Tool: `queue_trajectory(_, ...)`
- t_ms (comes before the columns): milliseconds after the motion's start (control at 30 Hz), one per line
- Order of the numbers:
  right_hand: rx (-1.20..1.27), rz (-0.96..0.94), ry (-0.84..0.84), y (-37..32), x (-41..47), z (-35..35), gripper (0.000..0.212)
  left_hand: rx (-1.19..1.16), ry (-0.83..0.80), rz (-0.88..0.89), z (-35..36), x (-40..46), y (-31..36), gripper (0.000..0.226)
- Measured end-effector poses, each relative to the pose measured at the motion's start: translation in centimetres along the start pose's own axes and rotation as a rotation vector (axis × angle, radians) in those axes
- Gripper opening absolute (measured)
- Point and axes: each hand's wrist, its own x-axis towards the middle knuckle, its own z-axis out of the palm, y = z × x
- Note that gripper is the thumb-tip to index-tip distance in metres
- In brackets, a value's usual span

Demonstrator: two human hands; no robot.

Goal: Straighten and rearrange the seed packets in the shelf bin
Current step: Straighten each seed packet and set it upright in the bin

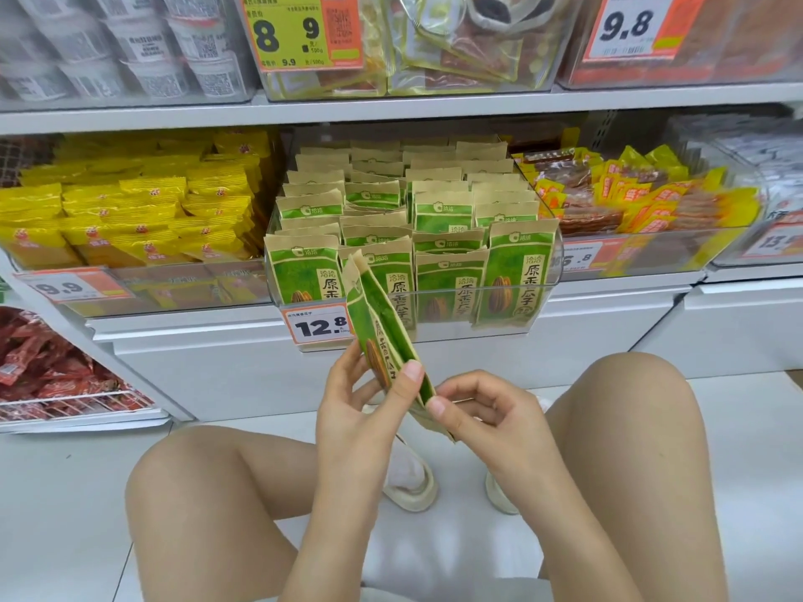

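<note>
A: Green and kraft-brown, those seed packets (pixel 382 336) in the head view. A small stack of them stands edge-on and tilted between both hands, in front of the shelf and below the bin.

B: How does the left hand (pixel 365 410) lie?

A: Its fingers curl behind the stack and its thumb presses the near face, so it grips the packets. The right hand (pixel 482 410) pinches the lower corner of the stack with thumb and curled fingers.

B: And the bin?

A: The clear shelf bin (pixel 547 271) sits on the middle shelf, straight ahead. Inside, more of the same packets (pixel 443 210) stand upright in several rows running front to back; the front row leans slightly.

B: What surrounds it?

A: A price tag (pixel 317 325) reading 12.8 hangs at the bin's lower left front, partly behind the held stack. Yellow packets (pixel 130 210) fill the bin to the left, orange and yellow snacks (pixel 630 197) the one to the right. The person's bare knees frame the hands.
</note>
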Motion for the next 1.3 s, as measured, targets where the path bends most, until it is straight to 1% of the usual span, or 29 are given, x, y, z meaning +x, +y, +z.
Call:
queue_trajectory(67, 0.011, -0.011, 0.003, -0.3, -0.1, 0.0, 0.022, 0.001, 0.004, -0.004, 0.0, -0.1, 0.0, 0.081)
queue_trajectory(167, -0.017, -0.019, 0.012, -0.2, -0.1, 0.0, 0.009, -0.003, 0.005, -0.012, 0.0, -0.1, 0.0, 0.081)
queue_trajectory(267, -0.056, -0.046, 0.032, 0.0, -0.1, -0.1, 0.012, -0.006, 0.005, -0.012, 0.0, 0.0, 0.0, 0.083)
queue_trajectory(400, -0.020, -0.066, 0.025, -0.3, 0.1, -0.4, 0.015, -0.022, -0.030, -0.004, 0.2, 0.3, 0.4, 0.083)
queue_trajectory(533, -0.016, -0.096, 0.042, -0.3, 0.2, -0.5, 0.012, -0.022, -0.089, -0.005, 0.6, 0.2, 0.8, 0.072)
queue_trajectory(633, -0.052, -0.139, 0.038, 0.2, 0.2, -0.2, 0.016, -0.040, -0.143, -0.029, 0.8, 0.2, 0.8, 0.059)
queue_trajectory(700, -0.068, -0.157, -0.008, 0.4, 0.1, -0.1, 0.020, -0.061, -0.158, -0.058, 0.7, 0.1, 0.8, 0.059)
queue_trajectory(800, -0.092, -0.179, -0.072, 0.5, -0.1, 0.1, 0.013, -0.070, -0.182, -0.078, 0.4, -0.1, 0.8, 0.064)
queue_trajectory(867, -0.090, -0.193, -0.098, 0.5, -0.2, 0.4, 0.013, -0.075, -0.217, -0.073, 0.5, -0.3, 0.8, 0.062)
queue_trajectory(967, -0.079, -0.200, -0.103, 0.7, -0.3, 1.0, 0.016, -0.083, -0.269, -0.062, 0.9, -0.9, 1.1, 0.054)
queue_trajectory(1067, -0.037, -0.208, -0.067, 0.7, -0.2, 1.3, 0.010, -0.151, -0.293, -0.117, 1.0, -1.0, 1.5, 0.044)
queue_trajectory(1133, 0.064, -0.185, 0.032, 0.7, 0.3, 0.9, 0.018, -0.255, -0.305, -0.198, 0.9, -1.0, 1.8, 0.046)
queue_trajectory(1200, 0.139, -0.112, 0.129, 0.4, 0.9, 0.3, 0.036, -0.340, -0.312, -0.285, 0.7, -0.9, 1.7, 0.050)
queue_trajectory(1267, 0.176, -0.032, 0.151, -0.1, 1.3, -0.2, 0.048, -0.377, -0.335, -0.351, 0.5, -0.8, 1.6, 0.049)
queue_trajectory(1300, 0.194, 0.005, 0.146, -0.4, 1.3, -0.5, 0.047, -0.369, -0.353, -0.367, 0.4, -0.8, 1.5, 0.048)
